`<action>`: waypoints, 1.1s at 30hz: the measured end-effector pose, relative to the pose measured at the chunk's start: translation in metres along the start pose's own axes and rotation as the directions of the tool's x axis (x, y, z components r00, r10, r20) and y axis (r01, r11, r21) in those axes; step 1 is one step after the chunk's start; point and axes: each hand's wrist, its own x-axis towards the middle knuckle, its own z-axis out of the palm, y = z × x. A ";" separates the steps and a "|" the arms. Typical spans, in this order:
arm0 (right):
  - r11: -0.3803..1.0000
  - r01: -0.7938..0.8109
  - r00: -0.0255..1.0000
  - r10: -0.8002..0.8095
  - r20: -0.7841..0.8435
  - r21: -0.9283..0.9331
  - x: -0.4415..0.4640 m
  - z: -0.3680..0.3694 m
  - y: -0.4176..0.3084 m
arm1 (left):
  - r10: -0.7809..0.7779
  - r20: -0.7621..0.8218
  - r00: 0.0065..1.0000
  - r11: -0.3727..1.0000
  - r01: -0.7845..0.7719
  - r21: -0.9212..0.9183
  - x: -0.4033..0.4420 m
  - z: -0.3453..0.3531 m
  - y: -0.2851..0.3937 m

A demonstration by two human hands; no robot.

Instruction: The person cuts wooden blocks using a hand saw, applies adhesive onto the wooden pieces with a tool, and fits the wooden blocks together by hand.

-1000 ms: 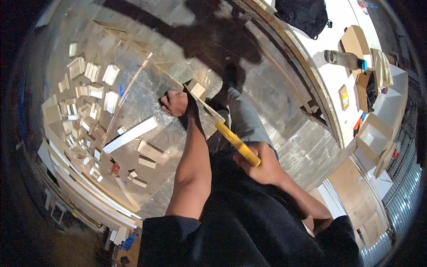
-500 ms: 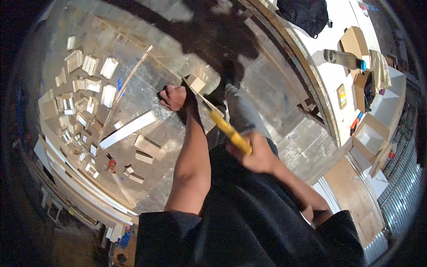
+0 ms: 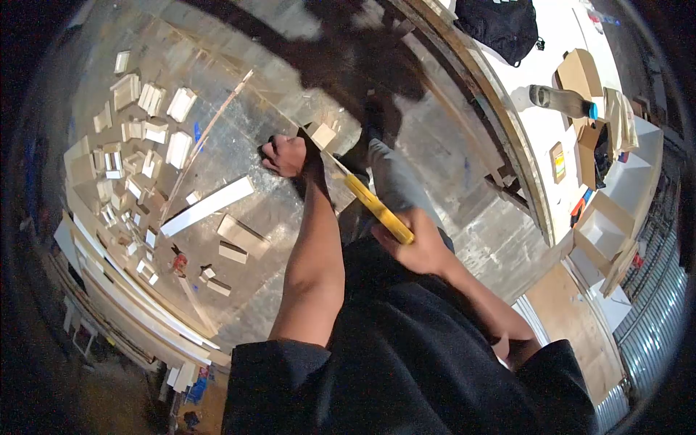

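My right hand (image 3: 415,243) is wrapped round the yellow handle of a handsaw (image 3: 371,205). Its thin blade slants up and left, past my left wrist, beside a pale wood block (image 3: 323,135). My left hand (image 3: 285,155) is low near the floor, fingers curled in; whatever they grip is hidden in shadow. Between the wrist and the saw blade lies a dark area where the blade's contact with wood cannot be made out. My leg in grey trousers (image 3: 399,170) is just right of the blade.
Many small wood offcuts (image 3: 151,98) lie on the floor at left, near a long white-faced board (image 3: 209,206) and a thin strip (image 3: 217,116). Long boards (image 3: 138,297) are stacked lower left. A white table (image 3: 536,145) at right bears a bottle (image 3: 558,100) and a black bag (image 3: 500,29).
My right hand and the saw handle have shifted slightly and look sharper, less smeared by motion. My left hand stays in about the same place. The view has tilted a little.
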 end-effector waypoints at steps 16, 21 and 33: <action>0.997 -0.001 0.999 0.003 -0.033 0.082 0.002 -0.002 0.002 | -0.039 -0.026 0.999 0.999 0.038 -0.023 0.000 0.001 0.000; 0.994 0.090 0.991 -0.084 -0.107 0.058 -0.002 0.010 0.013 | 0.149 0.064 0.987 0.986 -0.153 0.065 0.002 0.004 -0.005; 0.988 0.111 0.984 -0.095 -0.149 0.107 -0.046 -0.008 -0.002 | 0.003 0.104 0.995 0.996 0.006 -0.084 0.004 -0.021 0.005</action>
